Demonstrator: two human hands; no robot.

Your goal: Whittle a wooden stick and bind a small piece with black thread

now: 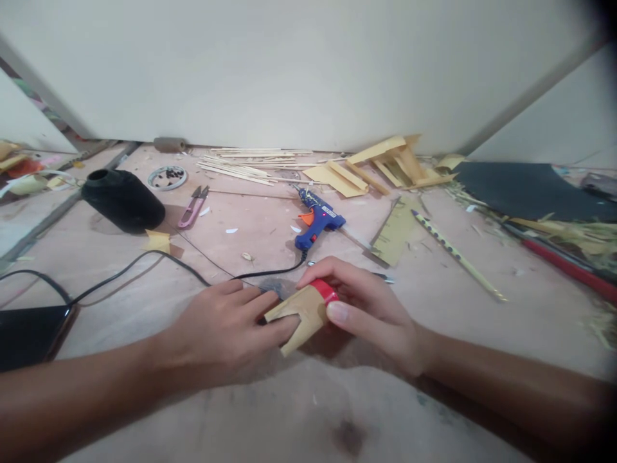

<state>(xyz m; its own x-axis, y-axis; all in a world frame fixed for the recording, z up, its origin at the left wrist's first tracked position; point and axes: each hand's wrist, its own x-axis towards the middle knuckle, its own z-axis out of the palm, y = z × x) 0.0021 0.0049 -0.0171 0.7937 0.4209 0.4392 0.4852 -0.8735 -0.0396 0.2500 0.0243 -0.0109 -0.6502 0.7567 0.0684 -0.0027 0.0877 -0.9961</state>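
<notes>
on my feed a dark sheet lies well to the right of the blue glue gun. my left hand, nearer me than the gun and to its left, is closed on a tan card piece, thumb at the notch. my right hand, nearer me and right of the gun, is clamped on that piece's red end. i have the piece itself directly on the gun's near side, between both hands. a black bottle-shaped object stands tilted well left of the gun; pink snips lie between them.
</notes>
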